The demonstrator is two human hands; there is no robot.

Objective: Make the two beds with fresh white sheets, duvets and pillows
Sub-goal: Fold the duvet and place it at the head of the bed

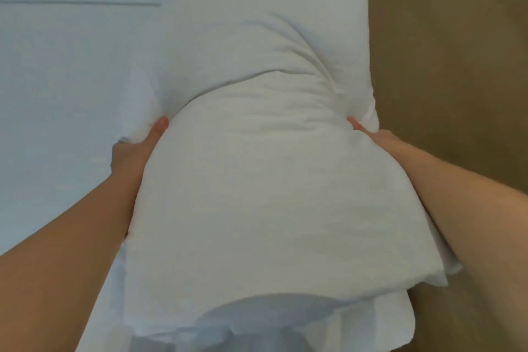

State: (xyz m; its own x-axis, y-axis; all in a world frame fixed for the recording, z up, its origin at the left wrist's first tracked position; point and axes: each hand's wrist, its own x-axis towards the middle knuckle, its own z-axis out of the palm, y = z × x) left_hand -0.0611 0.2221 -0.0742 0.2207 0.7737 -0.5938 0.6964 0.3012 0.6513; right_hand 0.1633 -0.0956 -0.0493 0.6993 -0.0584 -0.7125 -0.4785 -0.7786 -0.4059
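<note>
Both hands make the grip here, one on each long side of a single plump white fabric pillow (257,128). On the left, the left hand (134,151) presses its palm flat against the pillow's side, with the thumb tip showing at the edge and the remaining fingers tucked out of sight behind the cloth. On the right, the right hand (374,137) does the same — only a fingertip or thumb tip and the back of the hand show, the rest buried in the fabric. So each hand is closed onto the pillow, squeezing it inward; deep creases run from the right hand up across the pillow's upper half.

One pillow, two bare forearms, two hands. The pillow sits between the hands and stretches away from the person, its far end squared off, its near end open where loose white pillowcase cloth (183,326) hangs in soft folds.

Beneath and to the left lies a smooth white sheet over the bed (63,88), with one faint straight seam across it. To the right, a plain tan surface (457,66) runs beside the pillow — whether floor or wall I cannot tell.
</note>
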